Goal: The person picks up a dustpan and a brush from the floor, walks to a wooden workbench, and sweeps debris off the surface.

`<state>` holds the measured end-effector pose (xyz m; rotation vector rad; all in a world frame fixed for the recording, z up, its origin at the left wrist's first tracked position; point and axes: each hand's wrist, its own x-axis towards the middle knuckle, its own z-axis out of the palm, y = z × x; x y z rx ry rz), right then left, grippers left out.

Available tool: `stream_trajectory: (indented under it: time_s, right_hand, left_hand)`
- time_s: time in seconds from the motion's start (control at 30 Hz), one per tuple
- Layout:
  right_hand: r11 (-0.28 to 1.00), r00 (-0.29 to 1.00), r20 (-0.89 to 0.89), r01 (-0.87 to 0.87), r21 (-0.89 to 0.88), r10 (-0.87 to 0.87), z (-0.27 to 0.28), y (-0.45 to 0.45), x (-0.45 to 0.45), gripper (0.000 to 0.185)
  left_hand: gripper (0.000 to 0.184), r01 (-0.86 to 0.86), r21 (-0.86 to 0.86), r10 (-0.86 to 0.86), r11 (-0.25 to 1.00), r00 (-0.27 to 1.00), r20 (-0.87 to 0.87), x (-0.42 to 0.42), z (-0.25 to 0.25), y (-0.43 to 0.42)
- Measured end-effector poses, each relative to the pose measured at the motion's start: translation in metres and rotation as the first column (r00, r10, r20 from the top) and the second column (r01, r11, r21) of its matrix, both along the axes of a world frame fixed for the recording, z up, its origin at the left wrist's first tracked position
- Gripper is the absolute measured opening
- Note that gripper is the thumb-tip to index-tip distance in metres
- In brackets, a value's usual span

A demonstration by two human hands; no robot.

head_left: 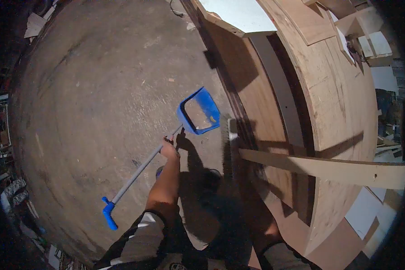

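My left hand (168,148) is closed around the grey pole of a long-handled dustpan, just behind its blue pan (200,110). The pan rests on the concrete floor with a little debris inside, and its blue grip end points to the lower left. Close to the pan's right edge is a brush (231,128) with dark bristles and a pale head. My right hand (243,168) is in deep shadow at the brush, closed on it; its separate fingers are hard to see. A pale wooden strip extends rightward from beside this hand; whether it joins the brush is unclear.
Stacked wooden panels and boards (342,103) run along the right side, beside the brush. A white-topped panel (240,15) stands at the top. Concrete floor (99,90) spreads to the left. Scraps and other items line the far left and right edges.
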<state>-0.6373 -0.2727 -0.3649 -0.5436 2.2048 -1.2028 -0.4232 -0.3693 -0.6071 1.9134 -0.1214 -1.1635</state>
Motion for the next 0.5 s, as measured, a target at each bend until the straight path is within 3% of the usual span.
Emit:
stream_trajectory:
  time_s: [0.03, 0.13, 0.2, 0.23, 0.3, 0.37, 0.43, 0.47, 0.5]
  right_hand:
    - [1.000, 1.000, 0.003, -0.002, -0.001, 0.002, -0.001, -0.003, 0.000, 0.036]
    - [1.000, 1.000, 0.005, -0.004, -0.010, 0.004, -0.001, -0.010, 0.001, 0.036]
    - [1.000, 1.000, 0.011, -0.001, -0.013, 0.002, 0.000, -0.011, 0.003, 0.036]
    - [1.000, 1.000, 0.013, 0.000, -0.011, 0.000, 0.001, -0.012, 0.003, 0.036]
    - [1.000, 1.000, 0.016, 0.004, -0.012, -0.004, 0.003, -0.012, 0.004, 0.036]
    - [1.000, 1.000, 0.022, 0.013, -0.011, -0.012, 0.006, -0.009, 0.004, 0.036]
    - [1.000, 0.999, 0.034, 0.018, -0.006, -0.018, 0.009, -0.002, 0.005, 0.036]
    - [1.000, 0.999, 0.032, 0.024, -0.006, -0.023, 0.011, 0.002, 0.003, 0.036]
    - [1.000, 0.999, 0.034, 0.027, -0.003, -0.027, 0.014, 0.004, 0.003, 0.036]
  left_hand:
    - [0.033, 0.000, 0.000, 0.000, 1.000, 1.000, 0.000, 0.001, 0.002, 0.000]
    - [0.032, 0.284, -0.018, -0.276, 0.959, 0.943, 0.188, 0.001, 0.009, -0.006]
    - [0.035, -0.031, -0.166, 0.000, 0.986, 0.983, -0.183, -0.007, 0.025, -0.029]
    - [0.035, -0.031, -0.165, 0.001, 0.986, 0.983, -0.182, -0.010, 0.025, -0.036]
    - [0.039, 0.224, -0.152, -0.236, 0.963, 0.970, -0.062, -0.017, 0.026, -0.050]
    - [0.041, 0.267, -0.077, -0.269, 0.961, 0.963, -0.011, -0.027, 0.035, -0.061]
    - [0.038, 0.595, -0.117, -0.525, 0.795, 0.772, 0.358, -0.034, 0.047, -0.068]
    - [0.038, 0.597, -0.119, -0.527, 0.793, 0.771, 0.357, -0.039, 0.053, -0.072]
    - [0.039, 0.643, -0.019, -0.565, 0.766, 0.686, 0.459, -0.045, 0.058, -0.075]
